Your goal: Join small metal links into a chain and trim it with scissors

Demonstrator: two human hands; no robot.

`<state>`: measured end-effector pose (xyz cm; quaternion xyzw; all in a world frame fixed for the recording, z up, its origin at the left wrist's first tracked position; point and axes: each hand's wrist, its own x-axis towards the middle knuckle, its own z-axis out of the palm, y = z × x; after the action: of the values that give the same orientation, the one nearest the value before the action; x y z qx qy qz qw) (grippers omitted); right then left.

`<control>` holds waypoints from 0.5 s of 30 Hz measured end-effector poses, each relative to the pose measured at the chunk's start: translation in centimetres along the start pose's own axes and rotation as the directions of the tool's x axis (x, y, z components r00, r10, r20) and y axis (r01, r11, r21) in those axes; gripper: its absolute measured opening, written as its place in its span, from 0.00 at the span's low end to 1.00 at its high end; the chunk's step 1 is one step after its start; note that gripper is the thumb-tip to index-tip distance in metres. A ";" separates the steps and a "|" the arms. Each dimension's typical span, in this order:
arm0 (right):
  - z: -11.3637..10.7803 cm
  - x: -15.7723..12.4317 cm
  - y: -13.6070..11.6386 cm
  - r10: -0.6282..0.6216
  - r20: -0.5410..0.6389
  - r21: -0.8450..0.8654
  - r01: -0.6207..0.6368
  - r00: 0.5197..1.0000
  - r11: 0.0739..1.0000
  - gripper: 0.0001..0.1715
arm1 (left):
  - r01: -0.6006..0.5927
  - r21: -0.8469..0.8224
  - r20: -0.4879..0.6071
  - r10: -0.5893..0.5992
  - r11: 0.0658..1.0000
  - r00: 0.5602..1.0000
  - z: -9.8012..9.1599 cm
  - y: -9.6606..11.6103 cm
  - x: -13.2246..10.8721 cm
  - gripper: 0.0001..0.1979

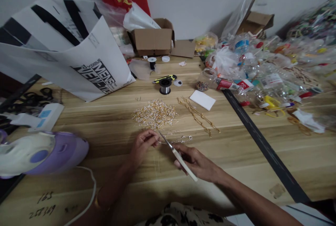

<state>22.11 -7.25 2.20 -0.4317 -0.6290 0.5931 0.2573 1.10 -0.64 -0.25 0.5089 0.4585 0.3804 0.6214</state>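
My right hand (197,163) grips white-handled pliers (176,153) whose thin metal tips point up-left toward my left hand (143,145). The fingers of my left hand are pinched on a small metal piece at the end of a silver chain (181,138) that lies on the wooden table (236,156). Just beyond both hands sits a pile of small gold and silver findings (154,113). Two gold chains (198,115) lie to the right of the pile.
A wire spool (165,86), a yellow utility knife (165,78) and a white card (202,99) lie farther back. A white printed bag (78,54) stands at the left, cardboard boxes (153,39) at the back. Plastic bags and bottles (262,68) crowd the right. A purple device (39,152) sits at the near left.
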 end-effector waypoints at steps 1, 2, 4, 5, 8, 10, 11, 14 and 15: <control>-0.1 -0.1 0.0 0.023 0.011 0.044 -0.024 1.000 0.999 0.21 | -0.002 -0.001 -0.004 0.002 1.000 1.000 0.0 0.0 0.0 0.07; -0.2 -0.3 0.0 0.048 0.026 0.097 -0.050 0.999 0.994 0.21 | -0.004 -0.003 -0.010 0.004 1.000 1.000 0.0 0.0 0.0 0.07; -0.6 -0.7 -0.1 0.096 0.071 0.201 -0.108 0.993 0.974 0.24 | -0.009 -0.009 -0.019 0.009 1.000 1.000 0.0 0.0 0.0 0.08; -0.8 -0.9 -0.3 0.110 0.091 0.242 -0.129 0.990 0.962 0.25 | -0.011 -0.012 -0.023 0.011 1.000 1.000 0.0 -0.1 0.0 0.08; -1.4 -1.6 -0.8 0.113 0.167 0.279 -0.157 0.979 0.947 0.25 | -0.013 -0.013 -0.029 0.013 1.000 1.000 0.0 -0.2 0.0 0.07; -1.6 -2.0 -1.1 0.143 0.193 0.256 -0.190 0.971 0.948 0.23 | -0.011 -0.014 -0.034 0.010 1.000 0.999 0.1 -0.2 0.0 0.07; -1.7 -2.1 -1.1 0.159 0.194 0.233 -0.203 0.968 0.951 0.22 | -0.007 -0.016 -0.037 0.007 1.000 0.999 0.1 -0.2 0.0 0.07; -1.6 -2.0 -1.0 0.153 0.198 0.180 -0.189 0.968 0.965 0.20 | -0.004 -0.024 -0.037 0.003 1.000 0.999 0.2 0.0 -0.1 0.07; -1.5 -1.9 -1.0 0.141 0.189 0.142 -0.169 0.972 0.975 0.19 | -0.010 -0.027 -0.036 0.009 1.000 0.999 0.2 0.0 -0.1 0.07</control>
<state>24.06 -7.95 3.78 -0.4035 -0.5648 0.6954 0.1861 1.28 -0.76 -0.22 0.4958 0.4620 0.3987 0.6179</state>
